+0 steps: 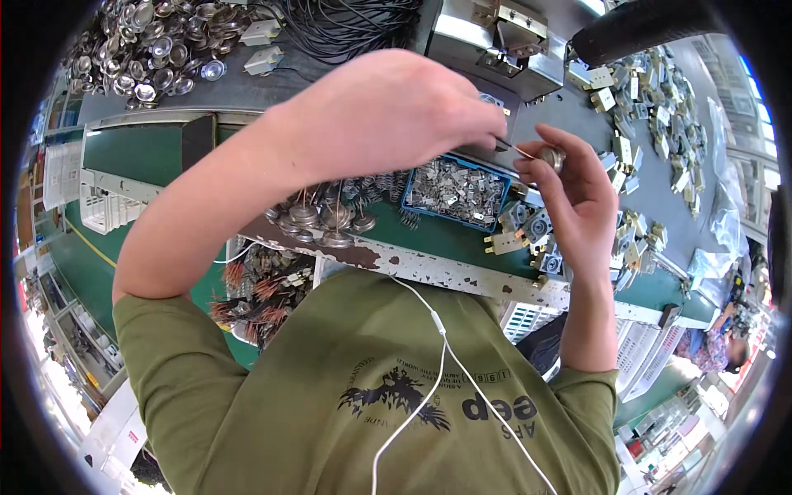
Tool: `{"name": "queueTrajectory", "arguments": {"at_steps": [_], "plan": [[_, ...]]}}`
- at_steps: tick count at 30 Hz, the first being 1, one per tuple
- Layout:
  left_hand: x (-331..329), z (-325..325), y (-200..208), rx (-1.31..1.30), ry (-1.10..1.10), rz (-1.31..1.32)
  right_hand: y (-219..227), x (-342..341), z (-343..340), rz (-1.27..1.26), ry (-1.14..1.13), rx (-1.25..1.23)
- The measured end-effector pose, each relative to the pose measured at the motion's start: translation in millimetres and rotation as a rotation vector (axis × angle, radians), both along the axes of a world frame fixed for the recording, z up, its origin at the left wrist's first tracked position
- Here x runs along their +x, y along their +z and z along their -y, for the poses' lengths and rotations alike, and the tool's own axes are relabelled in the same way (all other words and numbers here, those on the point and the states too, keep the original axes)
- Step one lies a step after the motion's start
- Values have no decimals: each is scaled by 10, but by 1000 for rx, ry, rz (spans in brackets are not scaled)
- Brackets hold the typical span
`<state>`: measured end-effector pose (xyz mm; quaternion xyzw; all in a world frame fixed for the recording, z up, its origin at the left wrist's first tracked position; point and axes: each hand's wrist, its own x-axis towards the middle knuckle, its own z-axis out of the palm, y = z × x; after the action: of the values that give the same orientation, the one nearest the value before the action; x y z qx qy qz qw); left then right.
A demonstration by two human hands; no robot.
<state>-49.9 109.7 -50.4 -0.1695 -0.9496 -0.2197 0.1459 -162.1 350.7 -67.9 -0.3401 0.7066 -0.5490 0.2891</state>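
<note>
My left hand [437, 107] reaches across from the left with its fingers pinched together, above the far edge of a blue tray. A small dark tip shows at its fingertips; what it grips is mostly hidden. My right hand [582, 186] is curled around a round metal capsule [551, 157], held between thumb and fingers. From this capsule a thin stem points left toward the left fingertips. Below both hands sits the blue tray [404, 198], full of small metal pieces [455, 191]. Switch-like parts with round centres [536, 227] lie beneath my right hand.
A metal fixture [495, 49] stands beyond my hands, with a thick black hose [643, 31] to its right. Metal cups [148, 49] are heaped far left, beside black cables [346, 29]. Switch parts [660, 107] cover the right. Capsules [305, 216] hang at the bench's near edge.
</note>
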Motion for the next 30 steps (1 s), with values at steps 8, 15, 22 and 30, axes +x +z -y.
{"name": "queueTrajectory", "arguments": {"at_steps": [8,15,22,30], "plan": [[-65,173,142,53,-54,56,-53,-89,153,469,129,-101],[-56,259,356,27,-110,256,-45,-62,204,670,164,-163],[-32,225,338,53,-122,263,-72,-53,190,671,170,-153],[-24,166,326,62,-114,252,-107,-58,160,659,163,-142]]}}
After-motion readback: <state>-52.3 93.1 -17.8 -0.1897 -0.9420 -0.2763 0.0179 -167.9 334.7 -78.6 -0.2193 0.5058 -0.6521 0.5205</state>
